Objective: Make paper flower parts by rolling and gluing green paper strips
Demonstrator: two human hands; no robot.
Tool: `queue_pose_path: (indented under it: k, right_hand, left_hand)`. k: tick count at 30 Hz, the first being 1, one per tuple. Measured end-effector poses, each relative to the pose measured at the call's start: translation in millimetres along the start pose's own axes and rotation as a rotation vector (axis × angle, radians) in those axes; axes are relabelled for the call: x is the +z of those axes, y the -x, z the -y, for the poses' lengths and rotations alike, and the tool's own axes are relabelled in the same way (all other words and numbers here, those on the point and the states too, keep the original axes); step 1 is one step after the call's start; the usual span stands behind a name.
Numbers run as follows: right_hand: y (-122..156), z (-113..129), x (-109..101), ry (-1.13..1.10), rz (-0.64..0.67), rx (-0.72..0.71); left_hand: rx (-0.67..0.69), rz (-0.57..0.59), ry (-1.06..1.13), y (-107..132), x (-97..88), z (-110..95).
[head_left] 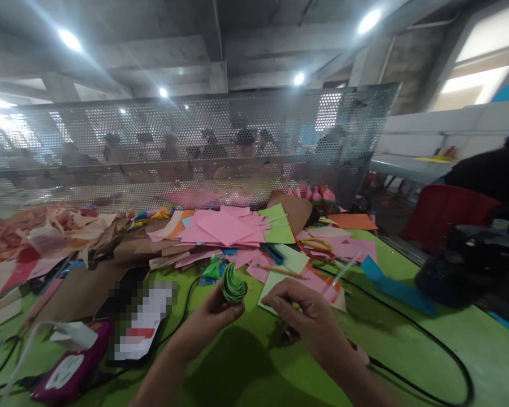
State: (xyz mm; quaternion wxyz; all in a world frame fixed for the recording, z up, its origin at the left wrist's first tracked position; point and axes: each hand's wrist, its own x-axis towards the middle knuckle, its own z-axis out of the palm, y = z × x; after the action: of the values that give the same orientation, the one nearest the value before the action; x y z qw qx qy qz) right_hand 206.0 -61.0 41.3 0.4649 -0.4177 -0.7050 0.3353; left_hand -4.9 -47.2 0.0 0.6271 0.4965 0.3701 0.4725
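My left hand (212,316) is closed round a small roll of curled green paper (233,282), whose layered edges face up; a dark brown rim shows at its side. My right hand (299,305) is to the right of it, apart from the roll, with fingers bent and drawn together. What those fingers hold, if anything, is hidden. Beneath the right hand lies a small dark object (289,334), too shadowed to name. By the right wrist shows a pale end piece (359,355) with a black cord (424,387) running from it.
Pink paper sheets (224,226) are piled ahead, with scissors (316,246) and a pencil (282,271) nearby. On the left lie a phone-like slab (144,322) and a purple power strip (74,362) with a white plug. A perforated metal screen (186,147) stands behind; a red chair (449,217) is at right.
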Motion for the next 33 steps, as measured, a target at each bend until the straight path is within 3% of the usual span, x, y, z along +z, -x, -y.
queue_pose_path:
  k: [7, 15, 25, 33]
  right_hand:
    - [3, -2, 12, 0.079, -0.004, -0.048]
    - [2, -2, 12, 0.098, -0.044, 0.029]
    - [2, -5, 9, 0.053, -0.054, -0.011]
    - [5, -3, 8, 0.248, -0.059, -0.088]
  left_hand:
    - [0.0, 0.033, -0.029, 0, 3.6, 7]
    - [-0.048, 0.109, -0.044, 4, 8.3, 7]
    - [-0.106, 0.067, -0.047, 6, 4.5, 14]
    - [-0.1, 0.05, -0.113, 3, -0.3, 25]
